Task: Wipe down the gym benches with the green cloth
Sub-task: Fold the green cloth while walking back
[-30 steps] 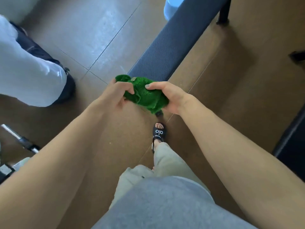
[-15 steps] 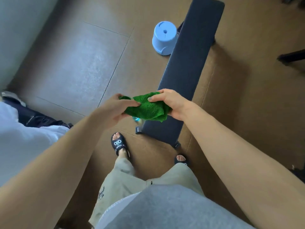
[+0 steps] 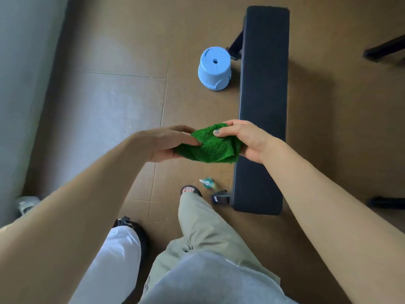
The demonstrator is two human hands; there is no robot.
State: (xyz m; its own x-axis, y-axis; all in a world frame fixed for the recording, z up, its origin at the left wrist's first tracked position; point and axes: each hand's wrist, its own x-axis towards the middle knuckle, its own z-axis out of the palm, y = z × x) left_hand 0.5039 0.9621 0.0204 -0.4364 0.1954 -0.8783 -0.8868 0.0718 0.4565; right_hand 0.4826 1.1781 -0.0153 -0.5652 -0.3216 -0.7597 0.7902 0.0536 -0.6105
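Cloth (image 3: 210,145) crosswise between both hands

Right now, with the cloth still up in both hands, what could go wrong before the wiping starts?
1. The green cloth is bunched between the left hand and right hand; wiped like that, it may cover little of the bench.
2. A small teal object lies on the floor by the person's foot; a step forward could kick it.
3. The blue stool crowds the bench's far side.

The stool (image 3: 214,68) stands just left of the bench (image 3: 264,84), the cloth (image 3: 211,145) held above the bench's near left edge.
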